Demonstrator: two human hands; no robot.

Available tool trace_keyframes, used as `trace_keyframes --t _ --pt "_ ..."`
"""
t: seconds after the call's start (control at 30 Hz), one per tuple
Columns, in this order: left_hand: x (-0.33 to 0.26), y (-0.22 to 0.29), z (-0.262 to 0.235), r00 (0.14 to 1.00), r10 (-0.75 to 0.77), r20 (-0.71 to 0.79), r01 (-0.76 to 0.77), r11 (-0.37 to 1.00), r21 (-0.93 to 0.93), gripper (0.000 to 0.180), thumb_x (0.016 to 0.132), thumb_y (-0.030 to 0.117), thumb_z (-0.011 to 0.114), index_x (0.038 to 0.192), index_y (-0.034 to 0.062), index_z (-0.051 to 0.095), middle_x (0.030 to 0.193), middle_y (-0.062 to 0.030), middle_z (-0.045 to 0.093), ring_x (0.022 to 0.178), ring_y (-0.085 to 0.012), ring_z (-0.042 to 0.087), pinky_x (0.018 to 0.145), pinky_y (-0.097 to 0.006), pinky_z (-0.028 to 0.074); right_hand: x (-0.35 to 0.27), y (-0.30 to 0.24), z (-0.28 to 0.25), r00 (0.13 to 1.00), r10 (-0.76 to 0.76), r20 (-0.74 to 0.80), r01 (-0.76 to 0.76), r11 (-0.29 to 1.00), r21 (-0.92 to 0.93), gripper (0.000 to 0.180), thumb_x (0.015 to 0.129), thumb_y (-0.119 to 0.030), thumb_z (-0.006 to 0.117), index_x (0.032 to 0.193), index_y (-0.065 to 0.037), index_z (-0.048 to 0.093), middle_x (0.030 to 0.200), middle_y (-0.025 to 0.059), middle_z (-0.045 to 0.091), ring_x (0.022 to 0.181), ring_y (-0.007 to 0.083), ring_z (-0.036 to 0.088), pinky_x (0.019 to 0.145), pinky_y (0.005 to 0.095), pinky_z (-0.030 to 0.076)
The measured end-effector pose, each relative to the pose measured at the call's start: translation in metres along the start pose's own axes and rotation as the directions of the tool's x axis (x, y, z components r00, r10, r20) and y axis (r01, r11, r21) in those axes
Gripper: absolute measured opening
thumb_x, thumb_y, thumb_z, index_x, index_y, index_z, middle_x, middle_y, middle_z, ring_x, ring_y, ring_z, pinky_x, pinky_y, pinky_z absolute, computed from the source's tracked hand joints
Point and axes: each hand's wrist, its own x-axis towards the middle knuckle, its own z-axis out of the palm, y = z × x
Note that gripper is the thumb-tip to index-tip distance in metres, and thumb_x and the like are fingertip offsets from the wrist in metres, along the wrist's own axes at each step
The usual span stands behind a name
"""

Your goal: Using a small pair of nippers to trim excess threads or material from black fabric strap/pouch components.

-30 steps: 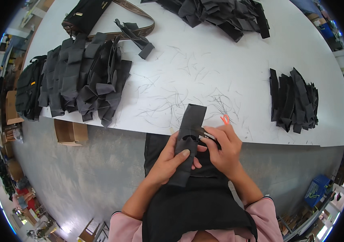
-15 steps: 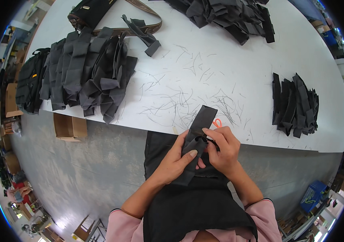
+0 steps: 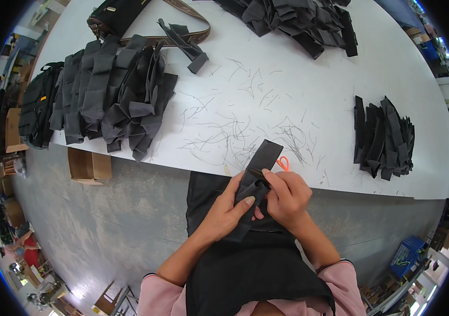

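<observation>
My left hand [image 3: 223, 213] grips a folded black fabric strip [image 3: 265, 155], its thumb pressed on the folded part. The strip tilts up over the table's near edge, and its lower end hangs in front of my black apron [image 3: 256, 263]. My right hand [image 3: 290, 197] is closed, thumb and forefinger pinching at the strip's right side beside a curled fold. A thin line, perhaps a thread, crosses the strip at those fingertips. Just beyond the right knuckles an orange loop [image 3: 283, 164] pokes out; whether that hand holds it, I cannot tell.
Thread scraps [image 3: 235, 134] litter the white table [image 3: 319, 95]. Black strips lie heaped at left [image 3: 114, 95], far side [image 3: 298, 23] and right [image 3: 385, 139]. A black backpack [image 3: 40, 105] and a bag [image 3: 116, 18] are at left. Below the edge stands an open cardboard box [image 3: 90, 166].
My right hand's fingers have drawn in closer on the strip's edge, and the dark gap between them has closed. The left hand keeps its grip in nearly the same place.
</observation>
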Motion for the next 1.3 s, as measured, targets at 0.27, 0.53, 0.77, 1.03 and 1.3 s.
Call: trace_keyframes --t 0.27,0.53,0.77,1.03,1.3 --pt "0.001 -0.002 -0.001 1.0 0.001 -0.024 0.001 0.997 0.075 0.053 0.094 0.009 0.047 0.141 0.0014 0.024 0.102 -0.0086 0.06 0.076 -0.0132 0.061 0.07 -0.026 0.049 0.001 -0.002 -0.006 0.994 0.05 0.097 -0.052 0.999 0.017 0.041 0.053 0.003 0.06 0.093 -0.001 0.066 0.07 0.0035 0.054 0.054 0.0171 0.051 0.047 0.0277 0.039" --pt "0.001 -0.006 -0.006 1.0 0.015 -0.02 -0.012 0.989 0.145 0.052 0.093 0.01 0.047 0.14 0.0005 0.025 0.097 -0.0081 0.062 0.074 -0.0133 0.06 0.069 -0.026 0.048 0.0 -0.003 -0.004 0.998 -0.005 0.061 0.007 0.999 -0.039 0.041 0.053 0.002 0.061 0.093 -0.001 0.066 0.067 0.0032 0.051 0.052 0.0168 0.05 0.046 0.0279 0.039" --pt "0.011 -0.004 -0.011 0.999 -0.049 0.009 0.05 0.997 -0.059 0.044 0.094 0.011 0.047 0.133 -0.0003 0.031 0.11 -0.0157 0.057 0.079 -0.0199 0.063 0.071 -0.03 0.05 0.005 -0.003 0.006 0.945 0.323 0.048 -0.324 0.91 0.26 0.026 0.067 0.006 0.064 0.091 -0.002 0.065 0.071 0.0081 0.051 0.055 0.0201 0.051 0.049 0.0262 0.043" --pt "0.027 0.003 -0.039 0.996 0.046 -0.07 -0.073 0.893 -0.444 0.042 0.096 0.03 0.046 0.129 0.0074 0.031 0.12 -0.0209 0.053 0.097 -0.025 0.06 0.076 -0.039 0.054 -0.009 0.0 -0.015 0.694 0.579 0.429 -0.719 0.517 0.464 0.019 0.074 0.004 0.066 0.091 -0.001 0.062 0.074 0.0018 0.047 0.063 0.007 0.046 0.061 0.0206 0.041" --pt "0.038 0.011 -0.043 0.974 0.023 -0.226 -0.116 0.905 -0.409 0.037 0.095 0.031 0.049 0.121 0.0082 0.036 0.106 -0.0154 0.059 0.087 -0.0187 0.06 0.07 -0.034 0.054 -0.023 -0.019 -0.022 0.841 0.279 0.464 -0.452 0.834 0.317 0.022 0.071 -0.004 0.072 0.091 -0.005 0.064 0.074 0.0062 0.05 0.057 0.0195 0.049 0.056 0.0297 0.043"
